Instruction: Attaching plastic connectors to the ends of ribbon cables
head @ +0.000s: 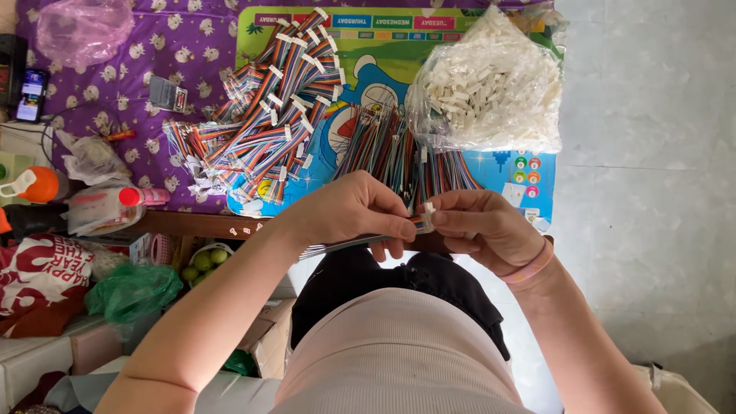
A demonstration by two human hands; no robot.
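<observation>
clear bag of white connectors (pixel 491 84) top right, pink bag (pixel 83 29) top left, lit phone screen (pixel 31 93) left

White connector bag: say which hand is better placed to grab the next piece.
Right, probably. The right hand sits directly below the connector bag; the left hand pinches the ribbon cable.

Low wooden table (pixel 201 224) draped in a purple animal-print cloth (pixel 188 46). On the cloth, a colourful cartoon plastic mat (pixel 368 100). Heaped across both, a pile of rainbow ribbon cables with white plugs (pixel 272 107); beside it, loose striped cable lengths (pixel 399 149) and a clear bag of white plastic connectors (pixel 491 84). Far corner: crumpled pink plastic bag (pixel 84 29); near it, a small grey box (pixel 167 93).
</observation>
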